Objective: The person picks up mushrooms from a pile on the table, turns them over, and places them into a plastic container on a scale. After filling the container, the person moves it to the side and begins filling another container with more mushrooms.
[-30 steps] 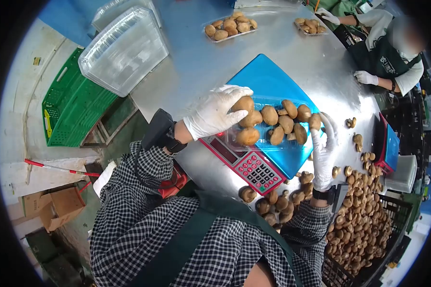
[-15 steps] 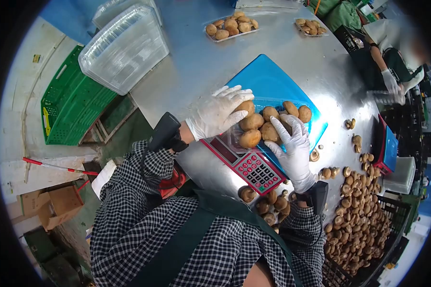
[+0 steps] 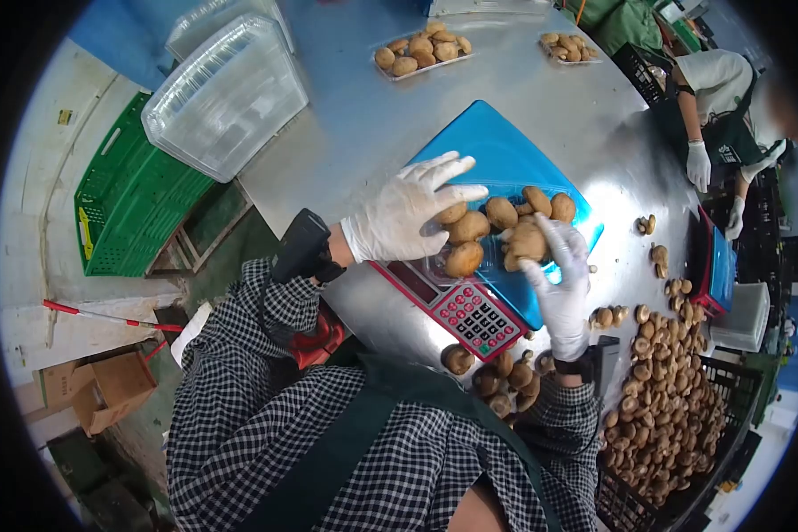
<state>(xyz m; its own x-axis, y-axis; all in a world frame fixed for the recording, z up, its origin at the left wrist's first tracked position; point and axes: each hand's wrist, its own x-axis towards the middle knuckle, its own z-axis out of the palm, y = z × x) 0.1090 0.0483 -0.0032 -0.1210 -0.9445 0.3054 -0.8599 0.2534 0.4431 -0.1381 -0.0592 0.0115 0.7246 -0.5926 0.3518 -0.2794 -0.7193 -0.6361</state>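
A clear tray with several brown mushrooms (image 3: 464, 259) rests on the blue plate (image 3: 479, 133) of a scale with a red keypad panel (image 3: 475, 317). My gloved left hand (image 3: 410, 208) lies over the tray's left side, fingers spread, beside the mushrooms. At the tray's right side, my gloved right hand (image 3: 562, 279) has its thumb and fingers round a large mushroom (image 3: 526, 246). Part of the tray is hidden by my hands and the mushrooms.
Filled mushroom trays (image 3: 424, 50) stand at the back of the metal table (image 3: 346, 106). Stacked clear trays (image 3: 226, 97) are at the left. Loose mushrooms (image 3: 656, 408) are piled at the right near a second scale (image 3: 716, 270). A co-worker's gloved hands (image 3: 699, 166) are beyond.
My right hand has drawn back slightly to the right and now grips a mushroom. My left hand has shifted slightly. The co-worker's hands have moved apart.
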